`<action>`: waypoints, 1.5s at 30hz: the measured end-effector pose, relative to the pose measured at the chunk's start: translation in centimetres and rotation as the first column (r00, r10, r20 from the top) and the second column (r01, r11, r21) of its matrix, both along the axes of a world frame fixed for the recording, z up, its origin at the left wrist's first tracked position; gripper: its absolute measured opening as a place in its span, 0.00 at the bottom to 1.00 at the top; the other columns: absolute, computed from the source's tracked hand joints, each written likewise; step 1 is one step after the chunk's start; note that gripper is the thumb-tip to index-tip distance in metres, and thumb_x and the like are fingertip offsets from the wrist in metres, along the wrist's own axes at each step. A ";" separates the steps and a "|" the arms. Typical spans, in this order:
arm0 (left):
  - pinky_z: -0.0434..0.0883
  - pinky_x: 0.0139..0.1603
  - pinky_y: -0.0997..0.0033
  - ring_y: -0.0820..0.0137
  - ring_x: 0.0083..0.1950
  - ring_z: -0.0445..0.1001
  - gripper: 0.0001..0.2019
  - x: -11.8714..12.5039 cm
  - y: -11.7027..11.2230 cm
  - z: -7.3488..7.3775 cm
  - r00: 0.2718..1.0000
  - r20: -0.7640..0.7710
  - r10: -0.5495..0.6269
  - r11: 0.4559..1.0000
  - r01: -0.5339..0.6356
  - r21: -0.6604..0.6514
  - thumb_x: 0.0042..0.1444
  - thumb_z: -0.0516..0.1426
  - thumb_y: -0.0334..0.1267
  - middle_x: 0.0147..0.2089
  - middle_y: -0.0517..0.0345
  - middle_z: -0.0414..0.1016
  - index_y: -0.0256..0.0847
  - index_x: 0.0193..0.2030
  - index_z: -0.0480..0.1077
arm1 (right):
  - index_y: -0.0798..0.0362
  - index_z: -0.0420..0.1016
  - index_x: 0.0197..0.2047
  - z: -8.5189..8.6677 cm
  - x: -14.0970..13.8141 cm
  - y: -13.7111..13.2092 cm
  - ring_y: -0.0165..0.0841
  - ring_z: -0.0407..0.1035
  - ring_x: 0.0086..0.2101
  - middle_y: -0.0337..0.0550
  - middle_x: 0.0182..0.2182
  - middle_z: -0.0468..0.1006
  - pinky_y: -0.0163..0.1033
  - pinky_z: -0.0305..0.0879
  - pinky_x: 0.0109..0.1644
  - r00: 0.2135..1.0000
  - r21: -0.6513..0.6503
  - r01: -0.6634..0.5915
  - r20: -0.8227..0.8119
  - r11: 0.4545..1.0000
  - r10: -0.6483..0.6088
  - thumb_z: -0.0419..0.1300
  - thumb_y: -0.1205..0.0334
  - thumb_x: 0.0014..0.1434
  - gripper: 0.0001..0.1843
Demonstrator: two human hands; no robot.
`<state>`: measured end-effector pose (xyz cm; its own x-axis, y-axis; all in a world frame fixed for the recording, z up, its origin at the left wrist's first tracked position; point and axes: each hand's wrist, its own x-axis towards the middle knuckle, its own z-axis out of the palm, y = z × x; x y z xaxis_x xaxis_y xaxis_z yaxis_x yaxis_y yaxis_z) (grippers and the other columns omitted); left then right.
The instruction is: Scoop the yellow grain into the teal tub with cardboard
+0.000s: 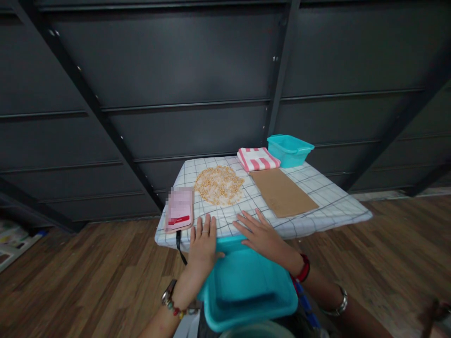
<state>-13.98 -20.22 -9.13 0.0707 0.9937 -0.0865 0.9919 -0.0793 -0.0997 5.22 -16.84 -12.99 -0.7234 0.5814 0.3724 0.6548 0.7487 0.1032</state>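
My left hand (203, 244) lies flat, fingers apart, on the near edge of a small table covered with a white checked cloth (327, 197). My right hand (259, 232) rests flat beside it, also on the near edge. Neither hand holds anything. Just beyond my fingers lies a spread pile of yellow grains mixed with white ones (219, 185). Below both hands, against the table's front edge, sits an empty teal plastic tub (246, 286) on my lap.
A pink phone (180, 209) with a black strap lies at the table's left. A brown cardboard sheet (283, 191) lies to the right of the grains. A folded pink-striped towel (257, 158) and a second teal tub (290, 150) stand at the back. Dark wall behind, wooden floor around.
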 end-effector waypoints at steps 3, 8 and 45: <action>0.54 0.66 0.51 0.55 0.70 0.44 0.38 -0.2 -0.3 0.2 1.000 -0.018 -0.016 0.999 0.016 -0.042 0.49 0.55 0.25 0.70 0.42 0.44 0.35 0.67 0.46 | 0.52 0.60 0.61 0.3 -0.1 -0.1 0.44 0.53 0.61 0.54 0.59 0.65 0.60 0.51 0.62 0.999 0.000 -0.046 -0.011 0.999 0.046 0.57 0.64 0.60 0.26; 0.52 0.67 0.51 0.56 0.70 0.42 0.37 -0.2 -0.1 0.2 0.998 -0.047 -0.030 0.998 0.028 -0.049 0.49 0.47 0.19 0.70 0.44 0.43 0.33 0.67 0.46 | 0.55 0.71 0.49 1.5 0.9 -1.7 0.37 0.65 0.49 0.50 0.45 0.75 0.48 0.64 0.53 0.985 -0.046 -0.171 -0.028 0.984 0.170 0.51 0.67 0.63 0.13; 0.50 0.67 0.48 0.57 0.71 0.40 0.37 0.1 0.3 0.1 0.998 -0.029 -0.063 0.997 0.062 -0.042 0.49 0.48 0.23 0.71 0.40 0.41 0.35 0.68 0.43 | 0.53 0.77 0.36 3.6 5.4 -5.1 0.34 0.70 0.47 0.44 0.35 0.81 0.50 0.36 0.65 0.770 -0.632 -0.630 -0.432 0.452 0.470 0.53 0.44 0.59 0.22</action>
<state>-13.90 -19.88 -9.03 0.1292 0.9830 -0.1303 0.9814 -0.1455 -0.1251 10.57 -21.92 -9.35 -0.9612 0.2049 0.1847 0.0219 0.7243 -0.6891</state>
